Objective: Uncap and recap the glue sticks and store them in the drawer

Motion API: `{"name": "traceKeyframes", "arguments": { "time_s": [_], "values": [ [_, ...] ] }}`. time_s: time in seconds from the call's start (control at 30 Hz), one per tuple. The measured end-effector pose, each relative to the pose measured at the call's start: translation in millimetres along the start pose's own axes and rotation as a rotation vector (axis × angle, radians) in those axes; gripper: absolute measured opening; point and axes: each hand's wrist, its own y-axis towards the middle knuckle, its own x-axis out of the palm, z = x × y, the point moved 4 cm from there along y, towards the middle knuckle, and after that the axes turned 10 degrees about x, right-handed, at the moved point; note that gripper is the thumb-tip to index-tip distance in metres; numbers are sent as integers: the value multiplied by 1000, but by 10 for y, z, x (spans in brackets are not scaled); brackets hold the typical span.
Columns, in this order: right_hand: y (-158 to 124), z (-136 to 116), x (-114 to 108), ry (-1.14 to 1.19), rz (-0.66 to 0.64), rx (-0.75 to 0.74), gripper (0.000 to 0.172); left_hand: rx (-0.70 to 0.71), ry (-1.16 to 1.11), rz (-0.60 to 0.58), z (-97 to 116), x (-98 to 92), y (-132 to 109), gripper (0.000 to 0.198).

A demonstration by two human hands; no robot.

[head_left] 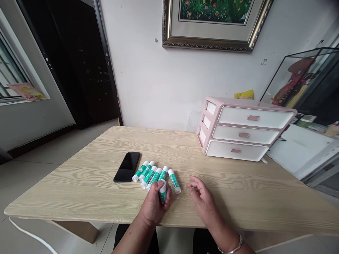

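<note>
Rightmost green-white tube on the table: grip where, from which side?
Pinch the tube across its middle, probably from the right with the right hand: it is slim, lies flat, and its right side is open, while the left hand crowds its left.

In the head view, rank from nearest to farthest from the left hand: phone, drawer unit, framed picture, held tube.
1. Held tube: in the left hand.
2. Phone: ahead and left.
3. Drawer unit: ahead, far right.
4. Framed picture: on the wall.
</note>
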Motion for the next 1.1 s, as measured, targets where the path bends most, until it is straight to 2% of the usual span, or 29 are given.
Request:
{"name": "traceKeyframes", "arguments": {
  "time_s": [0.2,0.33,0.47,0.6,0.67,0.73,0.8,0.87,1.0,1.1],
  "values": [
    [-59,-87,-3,31,-44,-12,40,25,36,16,-77,-59,2,60],
    [-178,-276,0,7,-75,-179,34,5,241,-53,-134,-49,-36,56],
    [-318,-511,92,-68,-110,-360,28,9,427,-174,-72,50,-97,45],
    [-376,-595,233,-93,-84,-461,28,105,546,-274,66,198,-145,45],
    [-364,-561,270,-58,-44,-460,27,144,552,-312,119,275,-179,50],
    [-307,-494,266,-2,-18,-384,26,183,570,-318,164,321,-229,51],
    [-206,-435,217,38,-9,-264,27,242,648,-261,219,305,-285,48],
    [-71,-427,127,24,17,-170,31,340,775,-137,296,210,-337,44],
    [258,-540,-21,-190,72,-90,38,591,1074,148,467,-141,-378,35],
    [483,-598,35,-357,37,-17,33,729,1322,263,514,-430,-341,31]
  ]
}}
